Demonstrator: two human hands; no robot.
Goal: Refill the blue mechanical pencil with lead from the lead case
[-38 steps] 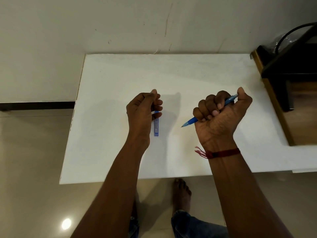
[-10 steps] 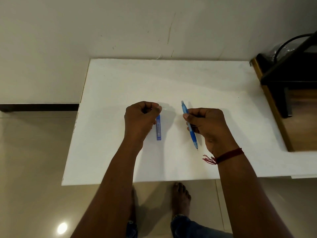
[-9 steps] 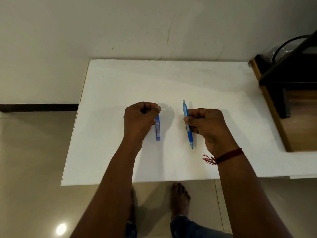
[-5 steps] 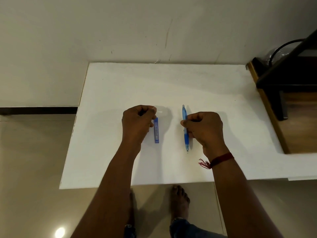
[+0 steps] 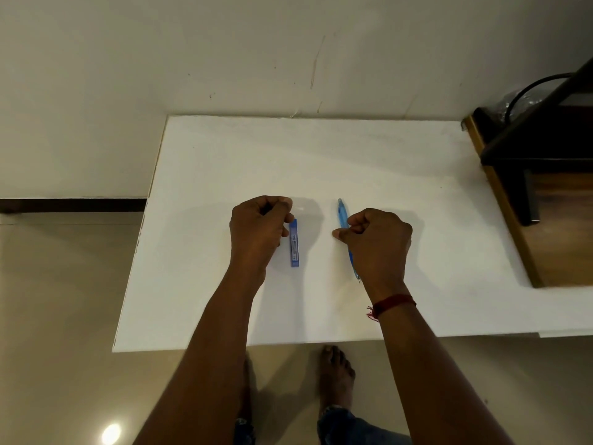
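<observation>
Cabinet right of table

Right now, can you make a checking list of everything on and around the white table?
Surface: white table, mostly bare.
Job's things: blue mechanical pencil lying lengthwise, tip toward the person; lead case flat on the table beside the left hand.
Clutter: nothing seen.
Grippers: left hand curled in a fist next to the lead case; right hand closed over the pencil's middle.
Cables: black cable looping at far right.
Surroundings: wooden stand right of the table; tiled floor; bare wall.
</observation>
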